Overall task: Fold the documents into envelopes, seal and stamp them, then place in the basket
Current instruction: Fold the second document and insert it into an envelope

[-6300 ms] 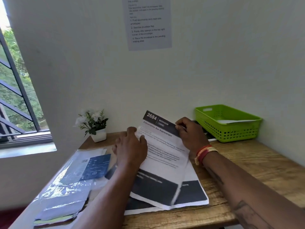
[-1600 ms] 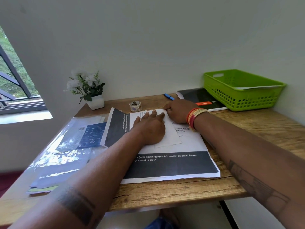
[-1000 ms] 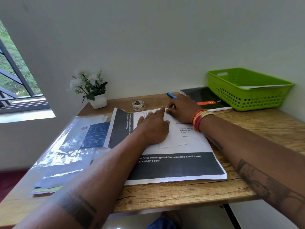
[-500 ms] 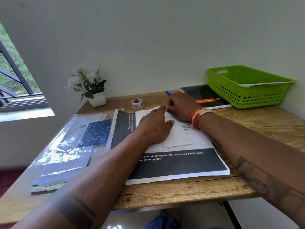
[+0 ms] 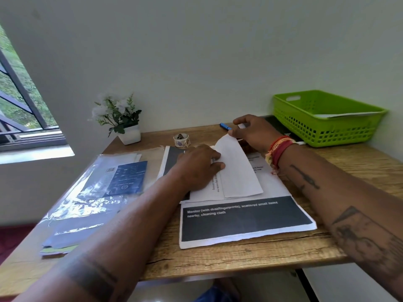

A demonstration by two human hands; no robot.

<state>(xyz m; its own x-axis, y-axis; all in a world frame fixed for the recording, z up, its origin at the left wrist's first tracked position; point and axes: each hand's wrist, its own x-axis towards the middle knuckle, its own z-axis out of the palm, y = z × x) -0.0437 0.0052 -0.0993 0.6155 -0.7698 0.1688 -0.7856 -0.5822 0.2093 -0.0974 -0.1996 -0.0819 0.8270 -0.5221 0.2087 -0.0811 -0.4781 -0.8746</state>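
A single head-worn wide-angle camera looks forward and down from the seated person's place at the near edge of the wooden desk (image 5: 250,256); it faces the white wall (image 5: 196,62) behind the desk; both forearms enter from below, close to the lens; the window (image 5: 19,101) sits at far left, the green basket (image 5: 322,120) at far right.

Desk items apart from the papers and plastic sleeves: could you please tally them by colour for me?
Green: 1, the basket
Blue: 1, the pen
White: 2, the flower pot and the sticker roll
Black: 1, the notebook beside the basket
Total: 5
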